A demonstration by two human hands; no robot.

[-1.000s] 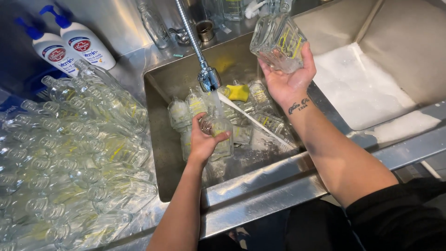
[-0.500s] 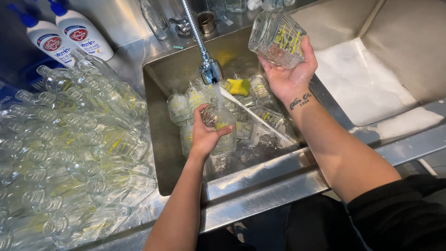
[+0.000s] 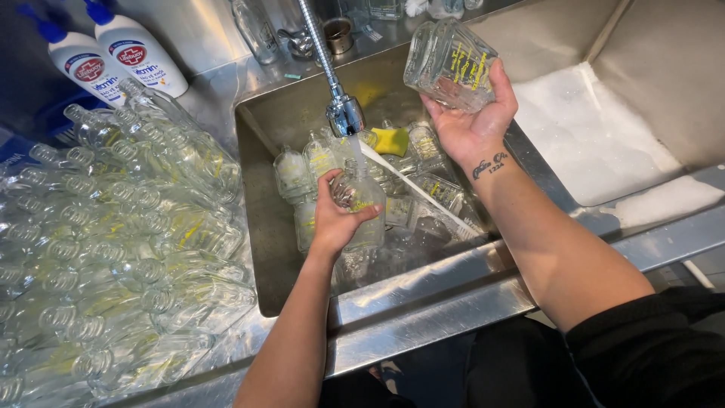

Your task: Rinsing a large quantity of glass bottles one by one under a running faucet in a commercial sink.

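My left hand (image 3: 336,217) grips a clear glass bottle (image 3: 361,198) upright in the steel sink (image 3: 260,227), its mouth under the water stream from the tap (image 3: 343,113). My right hand (image 3: 472,128) holds a second clear bottle with yellow print (image 3: 449,64) raised above the sink's right side, tilted on its side. Several more clear bottles (image 3: 423,189) lie in the basin with a yellow sponge (image 3: 390,140) and a long white brush handle (image 3: 411,187).
A large pile of clear bottles (image 3: 113,242) covers the counter at left. Two white pump bottles with blue caps (image 3: 121,53) stand behind it. A second basin with foam (image 3: 596,136) lies at right. Small glass items sit behind the tap.
My left hand has lifted its bottle up under the running tap. My right hand has kept its bottle raised and turned it slightly.
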